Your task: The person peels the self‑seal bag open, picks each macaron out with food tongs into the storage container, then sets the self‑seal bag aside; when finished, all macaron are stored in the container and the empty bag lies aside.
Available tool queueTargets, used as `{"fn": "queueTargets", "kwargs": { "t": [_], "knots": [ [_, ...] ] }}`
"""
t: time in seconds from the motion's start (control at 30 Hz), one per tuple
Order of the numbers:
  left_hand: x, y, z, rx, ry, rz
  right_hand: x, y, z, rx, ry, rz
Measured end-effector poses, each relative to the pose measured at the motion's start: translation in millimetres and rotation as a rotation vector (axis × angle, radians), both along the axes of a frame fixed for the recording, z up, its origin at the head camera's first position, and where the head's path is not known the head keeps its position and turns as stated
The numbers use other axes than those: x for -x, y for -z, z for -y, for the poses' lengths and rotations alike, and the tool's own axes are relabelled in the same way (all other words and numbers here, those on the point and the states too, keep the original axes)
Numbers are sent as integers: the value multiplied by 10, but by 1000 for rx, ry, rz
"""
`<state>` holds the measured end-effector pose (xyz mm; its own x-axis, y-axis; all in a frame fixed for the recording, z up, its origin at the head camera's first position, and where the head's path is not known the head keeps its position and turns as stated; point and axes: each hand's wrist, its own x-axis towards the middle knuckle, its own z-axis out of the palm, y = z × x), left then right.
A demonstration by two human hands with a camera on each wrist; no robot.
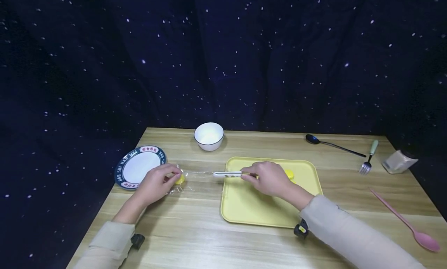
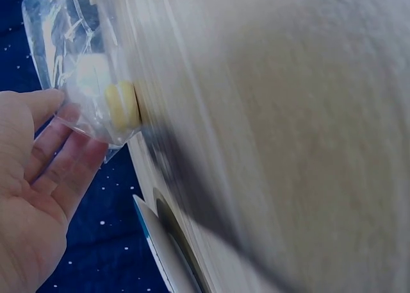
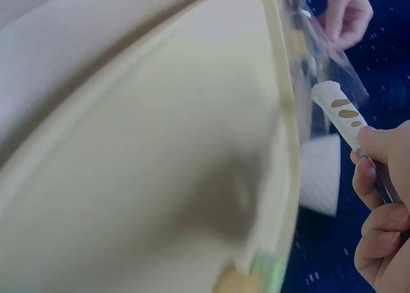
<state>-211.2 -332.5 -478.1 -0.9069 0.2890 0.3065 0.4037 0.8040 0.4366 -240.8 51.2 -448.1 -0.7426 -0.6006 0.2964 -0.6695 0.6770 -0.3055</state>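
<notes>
My left hand (image 1: pixel 157 183) pinches the edge of a clear plastic bag (image 2: pixel 57 24) between thumb and fingers. A small yellow piece (image 2: pixel 122 105) shows through the film, low in the bag. My right hand (image 1: pixel 269 178), over the yellow tray (image 1: pixel 258 214), grips what look like tongs (image 3: pixel 346 113), with a white end and oval slots. Their white end points left toward the bag. Whether it touches the film, I cannot tell. On the tray, partly hidden behind the right hand, lies a yellow object (image 1: pixel 289 173).
A blue-rimmed plate (image 1: pixel 141 168) stands beside the left hand, with a white bowl (image 1: pixel 209 137) at the back. To the right lie a dark spoon (image 1: pixel 314 139), a green-handled fork (image 1: pixel 370 156), a tipped jar (image 1: pixel 399 162) and a pink spoon (image 1: pixel 424 240).
</notes>
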Motion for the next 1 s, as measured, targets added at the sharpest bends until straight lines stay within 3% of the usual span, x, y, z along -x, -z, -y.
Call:
{"fn": "queueTargets", "kwargs": {
  "t": [0.27, 0.53, 0.8, 1.0],
  "knots": [
    [-2, 6, 1, 8, -5, 0, 56, 186, 549, -45, -61, 60],
    [2, -3, 8, 20, -2, -14, 109, 246, 930, -35, -99, 107],
    [-1, 2, 18, 26, 5, -30, 126, 298, 1115, -18, -114, 147],
    [5, 5, 50, 63, 1, -49, 130, 276, 1078, -12, -114, 115]
  ]
}}
